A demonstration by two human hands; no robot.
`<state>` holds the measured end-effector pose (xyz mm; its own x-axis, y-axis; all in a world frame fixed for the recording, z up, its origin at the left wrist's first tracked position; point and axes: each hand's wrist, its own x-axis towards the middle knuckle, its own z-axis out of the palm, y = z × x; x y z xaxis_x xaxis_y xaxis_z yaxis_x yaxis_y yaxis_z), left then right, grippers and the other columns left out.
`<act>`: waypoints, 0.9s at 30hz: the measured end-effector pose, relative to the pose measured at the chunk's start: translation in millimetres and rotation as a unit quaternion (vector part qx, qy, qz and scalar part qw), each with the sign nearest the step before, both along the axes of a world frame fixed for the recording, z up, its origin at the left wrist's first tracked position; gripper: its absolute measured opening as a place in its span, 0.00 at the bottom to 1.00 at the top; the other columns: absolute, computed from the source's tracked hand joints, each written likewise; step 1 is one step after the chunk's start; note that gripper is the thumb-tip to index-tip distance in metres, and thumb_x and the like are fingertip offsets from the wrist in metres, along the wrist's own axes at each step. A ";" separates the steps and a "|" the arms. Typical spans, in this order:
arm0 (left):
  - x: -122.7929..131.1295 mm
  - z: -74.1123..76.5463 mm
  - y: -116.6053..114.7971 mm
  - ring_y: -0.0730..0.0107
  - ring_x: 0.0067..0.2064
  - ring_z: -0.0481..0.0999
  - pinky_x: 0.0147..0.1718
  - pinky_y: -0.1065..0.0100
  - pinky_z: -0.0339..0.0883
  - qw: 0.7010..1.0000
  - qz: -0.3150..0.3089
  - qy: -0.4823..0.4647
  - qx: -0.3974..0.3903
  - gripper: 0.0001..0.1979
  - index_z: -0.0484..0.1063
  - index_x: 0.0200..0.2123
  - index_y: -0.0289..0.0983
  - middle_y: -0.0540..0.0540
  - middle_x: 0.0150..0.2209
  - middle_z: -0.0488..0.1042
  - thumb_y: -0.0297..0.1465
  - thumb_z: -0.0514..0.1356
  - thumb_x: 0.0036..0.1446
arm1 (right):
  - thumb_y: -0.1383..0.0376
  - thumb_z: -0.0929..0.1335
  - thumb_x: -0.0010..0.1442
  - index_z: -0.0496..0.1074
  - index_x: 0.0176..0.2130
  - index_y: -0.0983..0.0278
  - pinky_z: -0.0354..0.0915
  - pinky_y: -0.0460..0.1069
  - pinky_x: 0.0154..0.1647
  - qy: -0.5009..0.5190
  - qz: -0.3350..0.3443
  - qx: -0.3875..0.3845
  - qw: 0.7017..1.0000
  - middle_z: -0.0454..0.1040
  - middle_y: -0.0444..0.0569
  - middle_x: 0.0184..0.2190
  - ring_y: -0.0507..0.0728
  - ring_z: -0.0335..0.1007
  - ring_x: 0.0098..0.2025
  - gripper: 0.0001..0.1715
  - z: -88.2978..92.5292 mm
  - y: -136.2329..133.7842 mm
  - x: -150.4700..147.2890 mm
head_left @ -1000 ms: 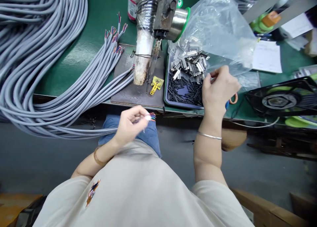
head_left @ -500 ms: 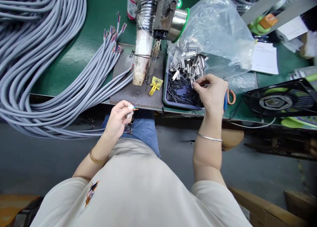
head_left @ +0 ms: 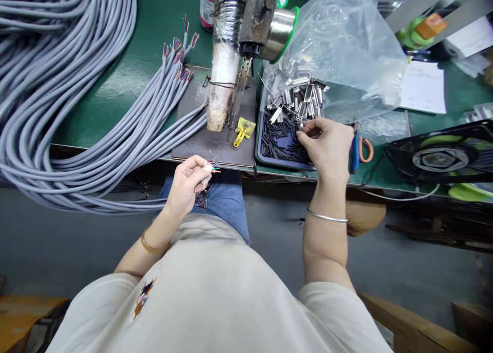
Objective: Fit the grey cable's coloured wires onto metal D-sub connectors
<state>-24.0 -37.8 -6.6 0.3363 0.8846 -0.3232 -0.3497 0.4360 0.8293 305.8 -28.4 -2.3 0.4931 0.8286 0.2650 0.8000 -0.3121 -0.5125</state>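
My left hand (head_left: pixel 187 182) is closed on the end of a grey cable, with thin coloured wires (head_left: pixel 214 169) and some white material showing at its fingertips, just off the table's front edge. My right hand (head_left: pixel 323 145) is over the purple tray (head_left: pixel 285 163), thumb and forefinger pinched near the metal connectors; anything between them is too small to make out. Silvery connectors (head_left: pixel 308 101) lie heaped at the tray's back, with black sleeves (head_left: pixel 279 140) in front of them.
Grey cables (head_left: pixel 127 132) cover the left side. A wrapped post (head_left: pixel 225 60) and solder spool (head_left: pixel 280 35) stand behind the brown board (head_left: pixel 192 142). A plastic bag (head_left: pixel 346 50) overlaps the tray; scissors (head_left: pixel 364 150) and a black fan (head_left: pixel 442 155) lie right.
The view has shifted slightly, moving the things at the right farther right. My right hand's fingers have drawn in a little at the connectors. My left hand keeps its hold on the cable end.
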 end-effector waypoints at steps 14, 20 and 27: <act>8.3 1.2 7.7 0.85 0.19 0.51 0.18 0.76 0.44 0.998 -0.010 0.023 0.063 0.15 0.71 0.22 0.35 0.58 0.16 0.57 0.36 0.72 0.43 | 0.70 0.77 0.51 0.73 0.28 0.61 0.71 0.52 0.33 0.105 0.161 0.248 0.949 0.76 0.49 0.35 0.57 0.78 0.37 0.10 62.1 -56.8 -84.4; 10.4 7.7 9.4 0.84 0.19 0.52 0.18 0.75 0.45 0.998 -0.036 0.012 0.059 0.15 0.71 0.22 0.35 0.58 0.16 0.59 0.36 0.73 0.43 | 0.70 0.75 0.55 0.71 0.29 0.62 0.78 0.54 0.36 0.224 0.204 0.188 0.934 0.80 0.52 0.46 0.61 0.81 0.45 0.10 45.1 -63.1 -113.5; 11.2 6.2 8.7 0.85 0.19 0.52 0.18 0.75 0.43 0.997 -0.051 0.012 0.048 0.12 0.72 0.24 0.34 0.56 0.18 0.61 0.33 0.71 0.45 | 0.66 0.76 0.56 0.74 0.30 0.58 0.78 0.54 0.33 0.151 0.191 0.182 0.953 0.76 0.45 0.39 0.56 0.78 0.37 0.09 41.8 -65.6 -120.4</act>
<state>-12.8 -29.1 -0.4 0.4200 0.8730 -0.2482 -0.2867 0.3870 0.8764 185.4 -94.0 39.5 0.2731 0.8431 0.4634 0.6182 0.2153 -0.7560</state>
